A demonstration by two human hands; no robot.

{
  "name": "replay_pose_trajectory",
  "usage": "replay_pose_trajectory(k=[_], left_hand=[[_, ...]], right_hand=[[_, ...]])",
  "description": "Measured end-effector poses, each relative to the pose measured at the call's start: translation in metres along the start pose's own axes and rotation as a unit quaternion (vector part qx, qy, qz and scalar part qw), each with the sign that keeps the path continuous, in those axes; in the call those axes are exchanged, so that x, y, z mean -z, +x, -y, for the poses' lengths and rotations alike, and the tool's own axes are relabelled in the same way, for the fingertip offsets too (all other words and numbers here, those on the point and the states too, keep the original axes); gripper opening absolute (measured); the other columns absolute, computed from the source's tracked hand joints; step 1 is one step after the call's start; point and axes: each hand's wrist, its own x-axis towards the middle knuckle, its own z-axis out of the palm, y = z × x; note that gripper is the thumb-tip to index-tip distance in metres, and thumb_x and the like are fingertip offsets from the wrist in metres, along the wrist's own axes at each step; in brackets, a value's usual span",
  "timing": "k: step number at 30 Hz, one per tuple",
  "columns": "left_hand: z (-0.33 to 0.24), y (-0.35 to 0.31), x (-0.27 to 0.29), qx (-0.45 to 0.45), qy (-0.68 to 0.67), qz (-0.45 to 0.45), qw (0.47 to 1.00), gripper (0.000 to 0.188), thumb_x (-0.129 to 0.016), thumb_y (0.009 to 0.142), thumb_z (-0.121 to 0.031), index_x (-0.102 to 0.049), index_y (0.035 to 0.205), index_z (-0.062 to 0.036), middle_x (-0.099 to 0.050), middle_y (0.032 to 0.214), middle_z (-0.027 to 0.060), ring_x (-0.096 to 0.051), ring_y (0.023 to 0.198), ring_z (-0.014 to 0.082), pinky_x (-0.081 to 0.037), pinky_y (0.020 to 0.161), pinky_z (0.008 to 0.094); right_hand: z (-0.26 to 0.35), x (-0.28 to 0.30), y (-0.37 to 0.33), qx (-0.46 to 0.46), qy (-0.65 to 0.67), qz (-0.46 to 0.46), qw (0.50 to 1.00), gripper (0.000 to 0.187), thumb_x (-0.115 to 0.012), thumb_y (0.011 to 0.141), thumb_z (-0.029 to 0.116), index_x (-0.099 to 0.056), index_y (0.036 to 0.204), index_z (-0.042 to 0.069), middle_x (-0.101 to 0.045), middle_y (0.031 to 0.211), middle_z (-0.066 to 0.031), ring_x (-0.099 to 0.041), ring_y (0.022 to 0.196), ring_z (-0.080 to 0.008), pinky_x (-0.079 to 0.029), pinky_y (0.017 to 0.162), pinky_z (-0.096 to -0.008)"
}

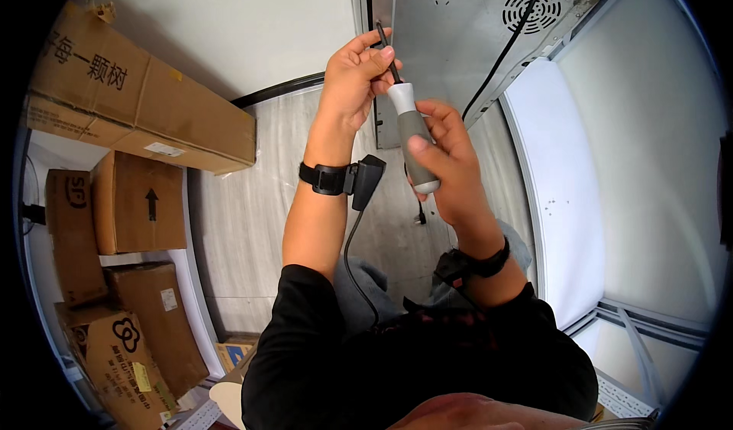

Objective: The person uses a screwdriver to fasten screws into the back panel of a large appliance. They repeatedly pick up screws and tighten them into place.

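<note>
A screwdriver (pixel 414 124) with a grey and white handle and a dark shaft is held in front of me, its tip pointing up and away toward the edge of a grey metal cabinet (pixel 458 48). My left hand (pixel 355 79) pinches the dark shaft near its tip between thumb and fingers. Around the handle, my right hand (pixel 450 151) is closed, thumb lying along its side. Whether the tip touches the cabinet, I cannot tell. A black strap with a box-shaped device (pixel 369 179) sits on my left wrist; another black strap (pixel 489 260) is on the right.
The cabinet has a round vent (pixel 531 8), and a black cable (pixel 504 52) runs down across it. A black plug (pixel 420 218) hangs or lies above the wood-look floor (pixel 237 239). Several cardboard boxes (pixel 141 208) are stacked on the left. A white panel (pixel 565 178) stands at the right.
</note>
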Motion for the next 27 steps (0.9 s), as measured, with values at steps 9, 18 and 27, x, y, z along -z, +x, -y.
replay_pose_trajectory(k=[9,18,27], left_hand=[[-0.013,-0.001,-0.006,0.047,-0.003,0.009,0.999,0.037,-0.056,0.09,-0.005,-0.047,0.126,0.003,-0.067,0.083,0.0128,-0.065,0.059,0.0158,-0.052,0.051,0.0224],[-0.019,0.007,-0.002,0.06,0.093,0.008,0.994,0.039,-0.063,0.088,-0.009,-0.05,0.123,0.0014,-0.065,0.077,0.0092,-0.059,0.051,0.0112,-0.048,0.048,0.021],[-0.022,0.0,-0.008,0.073,0.061,0.005,0.995,0.039,-0.062,0.088,-0.009,-0.05,0.124,-0.0003,-0.066,0.08,0.0101,-0.065,0.059,0.0171,-0.05,0.05,0.0216]], right_hand=[[-0.006,0.006,-0.011,0.028,-0.122,0.015,0.992,0.067,-0.061,0.078,0.007,-0.029,0.137,0.009,-0.049,0.109,-0.015,-0.059,0.077,-0.0197,-0.05,0.057,-0.0302],[-0.016,-0.003,-0.012,0.079,-0.077,-0.036,0.993,0.065,-0.062,0.081,0.007,-0.028,0.136,0.006,-0.049,0.108,-0.0162,-0.06,0.075,-0.0204,-0.051,0.058,-0.0331],[0.001,0.003,-0.012,-0.041,0.102,0.051,0.993,0.064,-0.06,0.085,0.012,-0.025,0.138,0.003,-0.052,0.106,-0.0149,-0.059,0.071,-0.0159,-0.048,0.05,-0.0284]])
